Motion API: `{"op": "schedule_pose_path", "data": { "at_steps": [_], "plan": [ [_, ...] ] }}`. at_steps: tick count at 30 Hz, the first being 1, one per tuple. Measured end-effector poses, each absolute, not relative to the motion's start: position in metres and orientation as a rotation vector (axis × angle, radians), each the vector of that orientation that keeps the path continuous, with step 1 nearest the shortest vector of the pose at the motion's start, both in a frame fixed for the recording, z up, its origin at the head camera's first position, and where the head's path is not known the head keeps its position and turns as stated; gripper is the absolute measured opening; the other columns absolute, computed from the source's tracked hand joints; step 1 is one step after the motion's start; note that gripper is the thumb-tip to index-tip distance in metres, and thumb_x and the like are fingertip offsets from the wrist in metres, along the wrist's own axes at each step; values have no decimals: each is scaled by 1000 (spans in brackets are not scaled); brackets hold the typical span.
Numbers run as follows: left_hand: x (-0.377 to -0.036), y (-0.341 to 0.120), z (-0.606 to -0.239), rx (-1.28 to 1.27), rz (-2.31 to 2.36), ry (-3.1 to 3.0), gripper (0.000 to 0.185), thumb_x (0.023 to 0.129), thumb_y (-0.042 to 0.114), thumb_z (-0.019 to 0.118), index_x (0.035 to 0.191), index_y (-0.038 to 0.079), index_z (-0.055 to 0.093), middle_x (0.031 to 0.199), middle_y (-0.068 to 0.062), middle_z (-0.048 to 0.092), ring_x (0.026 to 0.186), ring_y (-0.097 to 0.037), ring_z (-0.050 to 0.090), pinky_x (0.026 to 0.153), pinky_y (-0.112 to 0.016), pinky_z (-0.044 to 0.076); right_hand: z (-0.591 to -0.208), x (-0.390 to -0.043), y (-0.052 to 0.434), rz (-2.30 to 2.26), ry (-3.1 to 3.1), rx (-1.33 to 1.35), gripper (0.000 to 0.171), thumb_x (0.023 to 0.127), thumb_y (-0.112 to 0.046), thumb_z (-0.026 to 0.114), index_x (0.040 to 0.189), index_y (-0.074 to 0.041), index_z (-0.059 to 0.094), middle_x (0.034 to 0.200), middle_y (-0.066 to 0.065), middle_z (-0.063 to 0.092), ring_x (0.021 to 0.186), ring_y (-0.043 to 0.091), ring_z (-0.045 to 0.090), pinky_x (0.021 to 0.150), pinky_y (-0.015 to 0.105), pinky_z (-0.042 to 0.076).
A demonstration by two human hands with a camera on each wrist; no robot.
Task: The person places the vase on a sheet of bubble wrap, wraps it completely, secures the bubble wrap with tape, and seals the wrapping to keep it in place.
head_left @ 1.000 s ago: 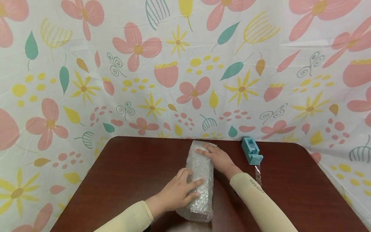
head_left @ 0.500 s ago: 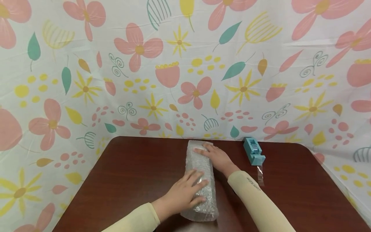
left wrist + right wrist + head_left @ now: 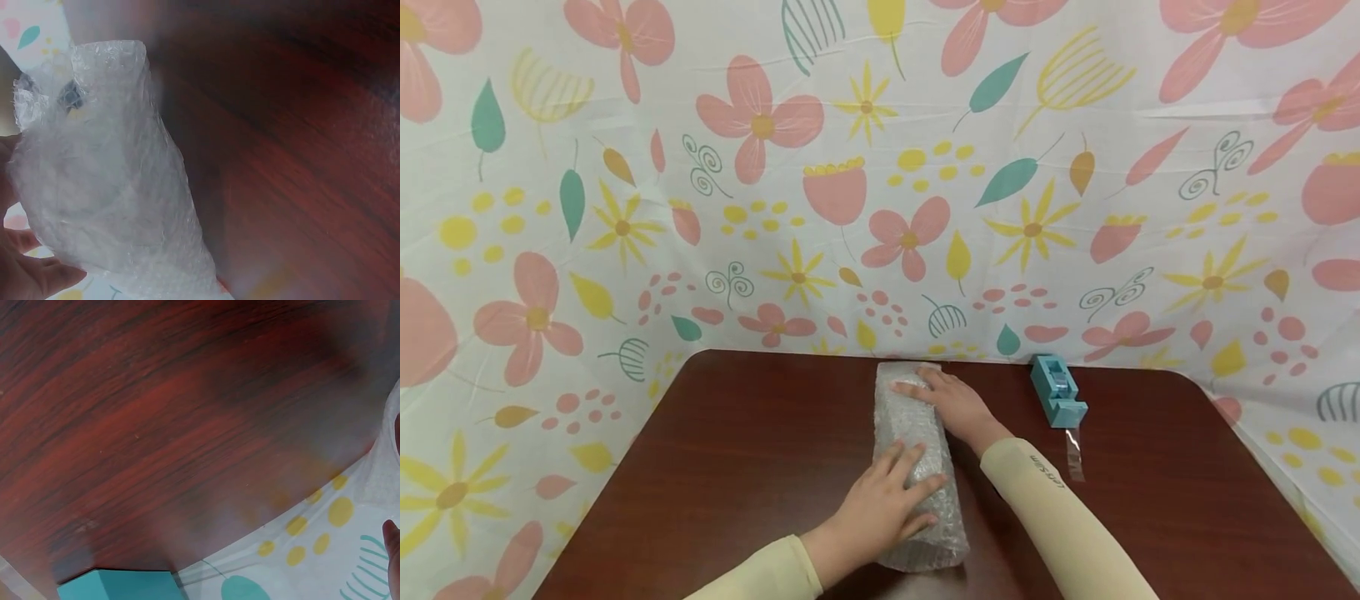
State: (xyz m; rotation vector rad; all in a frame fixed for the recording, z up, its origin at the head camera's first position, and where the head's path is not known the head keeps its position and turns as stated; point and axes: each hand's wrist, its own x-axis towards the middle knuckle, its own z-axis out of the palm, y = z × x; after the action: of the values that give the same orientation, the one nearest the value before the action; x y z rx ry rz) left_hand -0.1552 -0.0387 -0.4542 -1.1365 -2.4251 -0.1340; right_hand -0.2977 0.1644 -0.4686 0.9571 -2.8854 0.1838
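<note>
While two hands (image 3: 880, 508) press, one bubble-wrapped bundle (image 3: 913, 454), one tape dispenser (image 3: 1055, 390)

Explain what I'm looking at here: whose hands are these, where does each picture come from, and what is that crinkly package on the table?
No machine here: a person in pale sleeves works with bare hands. The wide picture comes from a camera on the person's head, looking down at a dark wooden table. The other two come from cameras on each wrist, so they are close and blurry.

A long bundle wrapped in bubble wrap lies on the table, pointing away from the person. The left hand rests flat on its near end, and the right hand lies flat on its far end; neither grips it. To the right stands a teal tape dispenser, with a strip of clear tape lying just in front of it.
</note>
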Motion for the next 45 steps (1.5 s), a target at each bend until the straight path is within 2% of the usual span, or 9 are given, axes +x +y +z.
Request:
{"op": "schedule_pose_path", "data": {
  "at_steps": [7, 18, 22, 27, 29, 36, 45],
  "plan": [
    [-156, -36, -458, -1076, -101, -2326, 47, 86, 51, 78, 126, 28, 68, 139, -14, 61, 120, -36, 67, 84, -39, 64, -465, -299, 163, 161, -2861, 967, 82, 96, 12, 57, 157, -40, 37, 161, 16, 40, 147, 41, 44, 115, 60, 43],
    [-161, -33, -459, -1053, -85, -2264, 42, 85, 50, 80, 122, 30, 70, 135, -12, 64, 116, -34, 70, 82, -35, 64, -465, -303, 169, 94, -2831, 948, 85, 94, 16, 56, 159, -35, 36, 161, 14, 43, 149, 34, 43, 117, 58, 42],
    [-162, -32, -461, -1067, -103, -2247, 42, 84, 49, 81, 120, 30, 69, 134, -12, 64, 115, -33, 71, 82, -36, 64, -466, -300, 175, 184, -2821, 854, 76, 95, 13, 56, 159, -25, 38, 157, 14, 48, 146, 35, 46, 116, 59, 42],
    [-163, -32, -462, -1075, -108, -2241, 41, 84, 48, 81, 119, 30, 70, 133, -11, 64, 115, -33, 70, 81, -35, 64, -463, -295, 180, 322, -2783, 754, 65, 90, -4, 75, 149, -11, 51, 149, 19, 55, 138, 39, 54, 111, 55, 48],
    [-162, -33, -462, -1078, -109, -2244, 41, 84, 48, 81, 119, 29, 70, 134, -11, 64, 115, -33, 70, 82, -35, 64, -461, -292, 182, 375, -2793, 714, 62, 88, -8, 79, 146, -9, 55, 147, 20, 56, 135, 39, 56, 109, 53, 50],
    [-161, -34, -460, -1086, -109, -2266, 40, 87, 48, 79, 121, 29, 70, 135, -12, 64, 117, -34, 70, 82, -36, 64, -453, -275, 190, 582, -2768, 611, 54, 90, -10, 76, 141, -5, 58, 140, 19, 60, 127, 38, 61, 98, 52, 56],
    [-161, -35, -463, -1081, -118, -2255, 41, 85, 47, 81, 120, 29, 69, 135, -13, 65, 115, -35, 71, 82, -36, 65, -445, -246, 206, 826, -2601, 466, 31, 95, -11, 70, 125, -3, 67, 122, 17, 69, 109, 34, 67, 90, 53, 58]
  ]
}}
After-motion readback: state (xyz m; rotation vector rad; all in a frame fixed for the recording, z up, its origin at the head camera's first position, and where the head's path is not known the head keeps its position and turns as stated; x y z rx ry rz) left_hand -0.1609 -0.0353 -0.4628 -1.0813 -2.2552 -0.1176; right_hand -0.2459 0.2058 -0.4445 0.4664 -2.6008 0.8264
